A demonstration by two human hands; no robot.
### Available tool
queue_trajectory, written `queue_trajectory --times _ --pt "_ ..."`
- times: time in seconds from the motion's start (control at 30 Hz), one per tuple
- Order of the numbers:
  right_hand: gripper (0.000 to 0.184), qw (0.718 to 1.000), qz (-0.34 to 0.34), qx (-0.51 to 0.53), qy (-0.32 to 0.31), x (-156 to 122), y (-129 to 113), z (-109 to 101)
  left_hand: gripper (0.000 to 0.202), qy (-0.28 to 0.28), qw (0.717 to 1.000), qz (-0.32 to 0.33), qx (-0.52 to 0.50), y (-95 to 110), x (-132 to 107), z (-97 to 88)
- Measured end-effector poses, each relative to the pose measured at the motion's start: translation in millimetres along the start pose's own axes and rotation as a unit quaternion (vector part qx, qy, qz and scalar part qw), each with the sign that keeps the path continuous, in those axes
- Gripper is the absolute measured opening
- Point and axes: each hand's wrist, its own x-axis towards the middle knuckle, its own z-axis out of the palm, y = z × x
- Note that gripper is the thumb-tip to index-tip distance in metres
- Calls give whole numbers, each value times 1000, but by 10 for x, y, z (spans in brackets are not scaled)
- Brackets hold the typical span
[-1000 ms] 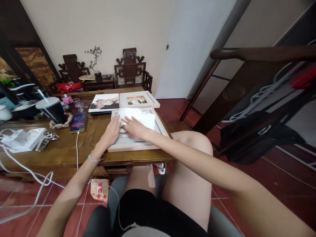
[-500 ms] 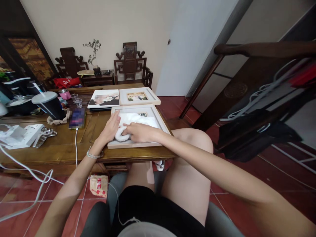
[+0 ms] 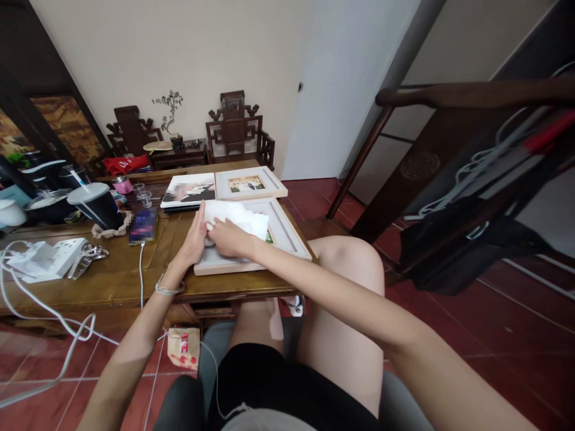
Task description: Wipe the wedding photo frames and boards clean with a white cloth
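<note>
A pale wooden picture frame (image 3: 287, 234) lies flat on the near edge of a low wooden table (image 3: 112, 278). A white cloth (image 3: 240, 216) is spread over the frame's upper left part. My left hand (image 3: 194, 238) rests on the frame's left edge with fingers stretched up along it, touching the cloth. My right hand (image 3: 228, 239) lies on top of the cloth and presses it down on the frame, fingers curled over it. A corner of the picture shows beside the cloth.
A second pale frame (image 3: 250, 183) and a photo print (image 3: 189, 190) lie behind. A phone (image 3: 143, 225) on a white cable, a dark lidded cup (image 3: 95, 202), a white power strip (image 3: 58, 254) and small cups sit to the left. A dark wooden stair rail (image 3: 471, 96) is on the right.
My right hand and the cloth have moved left and toward the frame's upper left corner. More of the frame's right side is uncovered. My left hand has shifted to the frame's left edge.
</note>
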Motion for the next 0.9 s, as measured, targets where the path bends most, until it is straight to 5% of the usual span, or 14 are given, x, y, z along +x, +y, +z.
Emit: queue_trajectory --times 0.2,0.37,0.53,0.73,0.9 --pt "26 995 -100 7 -16 -391 -216 -51 70 -8 999 -33 -3 -109 33 -8" --pt "26 995 -103 3 -19 -665 -321 -56 61 -7 996 -12 89 -147 15 113" --pt "29 996 -47 25 -69 -948 -37 -93 51 -44 982 1 183 -186 -2 200" --pt "39 983 63 62 -158 -1190 301 -425 33 -73 976 44 198 -84 8 202" --pt "44 996 86 0 29 -830 347 -461 30 -81 978 30 189 14 -6 216"
